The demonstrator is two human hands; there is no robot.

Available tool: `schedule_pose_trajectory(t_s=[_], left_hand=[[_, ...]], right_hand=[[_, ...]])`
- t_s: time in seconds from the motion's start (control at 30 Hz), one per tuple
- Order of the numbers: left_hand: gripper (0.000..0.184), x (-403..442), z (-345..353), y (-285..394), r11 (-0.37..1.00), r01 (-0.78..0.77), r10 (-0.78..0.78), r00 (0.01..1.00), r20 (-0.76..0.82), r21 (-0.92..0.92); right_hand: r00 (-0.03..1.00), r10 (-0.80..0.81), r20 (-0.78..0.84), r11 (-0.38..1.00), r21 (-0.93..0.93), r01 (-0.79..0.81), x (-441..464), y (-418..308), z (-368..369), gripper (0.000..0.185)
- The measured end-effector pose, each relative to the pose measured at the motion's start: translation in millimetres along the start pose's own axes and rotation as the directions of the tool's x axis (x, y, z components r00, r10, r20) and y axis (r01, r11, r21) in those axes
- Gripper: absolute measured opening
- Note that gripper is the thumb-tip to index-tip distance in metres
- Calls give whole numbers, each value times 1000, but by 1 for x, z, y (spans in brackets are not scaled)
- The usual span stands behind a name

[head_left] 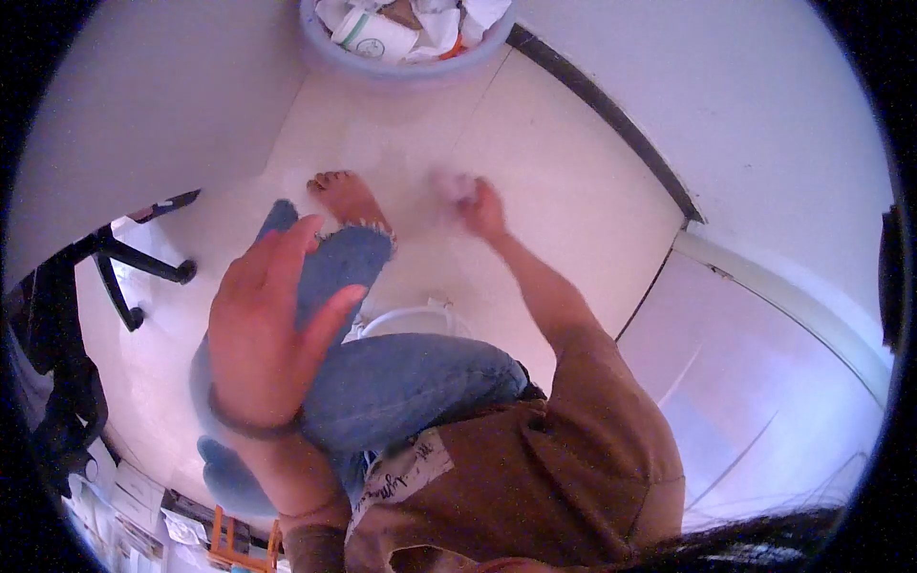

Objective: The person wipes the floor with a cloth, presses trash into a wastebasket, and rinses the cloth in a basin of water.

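Observation:
My right hand [486, 212] reaches down near the floor, its fingers closed on a pale pinkish-white wad [453, 184]. Motion blurs the wad, so I cannot make out whether it is tissue or cloth. In front of my bent leg in blue jeans [411, 377], my left hand [260, 329] is raised with fingers stretched out and thumb apart, holding nothing. A dark band circles the left wrist. My bare foot [351, 199] rests on the floor to the left of the right hand.
A bin [411, 74] full of paper and a white cup [374, 36] stands ahead against the wall. Black chair legs [143, 258] are at left. A dark baseboard [607, 115] and a pale panel [745, 353] lie at right. A white curved bar [406, 313] shows beside my knee.

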State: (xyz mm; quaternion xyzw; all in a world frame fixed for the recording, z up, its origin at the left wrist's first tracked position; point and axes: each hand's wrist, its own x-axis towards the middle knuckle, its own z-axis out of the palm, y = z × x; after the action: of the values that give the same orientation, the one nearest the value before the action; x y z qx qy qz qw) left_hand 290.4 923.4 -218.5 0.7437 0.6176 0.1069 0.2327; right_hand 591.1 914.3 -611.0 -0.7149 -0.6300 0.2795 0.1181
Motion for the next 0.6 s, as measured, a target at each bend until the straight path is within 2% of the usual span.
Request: schedule_pose_trajectory(t_s=[0.03, 0.07, 0.1, 0.13, 0.17, 0.27, 0.37, 0.4, 0.43, 0.47, 0.5, 0.57, 0.6], left_hand=[[52, -2, 1, 1, 1000, -14, 14, 1000, -12, 12], [51, -2, 2, 2, 999, -33, 34, 999, -23, 24], [51, 0, 6, 9, 999, -32, 33, 999, -14, 33], [51, 1, 7, 9, 999, -30, 30, 1000, -5, 39], [51, 1, 6, 10, 999, -26, 26, 1000, 4, 45], [60, 2, 2, 8, 997, 70, -73, 992, 106, 38], [60, 7, 1, 10, 995, 94, -100, 985, 138, 45], [59, 8, 0, 11, 995, 87, -92, 987, 135, 44], [59, 10, 0, 12, 996, 83, -87, 988, 125, 42], [59, 11, 1, 14, 996, 79, -83, 990, 117, 39], [57, 11, 1, 16, 998, 55, -58, 995, 87, 38], [52, 13, 3, 16, 999, 0, -1, 1000, 22, 41], [52, 13, 4, 16, 999, -6, 5, 1000, 20, 43]], right_hand=[[987, 68, -145, 995, 79, -57, 24, 37, 1, 34], [964, 266, -25, 953, 154, -259, 50, 46, -33, 37], [965, 256, -58, 924, 308, -227, 69, 59, -65, 37], [961, 268, -71, 962, 76, -263, 111, 117, -57, 37], [975, 209, -76, 978, 3, -209, 130, 123, -77, 41], [978, 193, -78, 963, -177, -205, 151, 84, -97, 49], [982, 180, -60, 950, -247, -189, 139, 32, -51, 61], [1000, -24, -17, 969, -247, 19, 125, 30, -30, 61], [994, -80, 74, 963, -252, 96, 102, 19, -17, 62], [973, -48, 225, 959, -261, 108, 76, -2, -20, 63], [955, -83, 283, 961, -229, 152, 51, -4, -11, 65], [925, -198, 324, 946, -182, 266, 4, -1, 2, 59], [926, -190, 328, 956, -152, 250, -12, -4, 2, 57]])
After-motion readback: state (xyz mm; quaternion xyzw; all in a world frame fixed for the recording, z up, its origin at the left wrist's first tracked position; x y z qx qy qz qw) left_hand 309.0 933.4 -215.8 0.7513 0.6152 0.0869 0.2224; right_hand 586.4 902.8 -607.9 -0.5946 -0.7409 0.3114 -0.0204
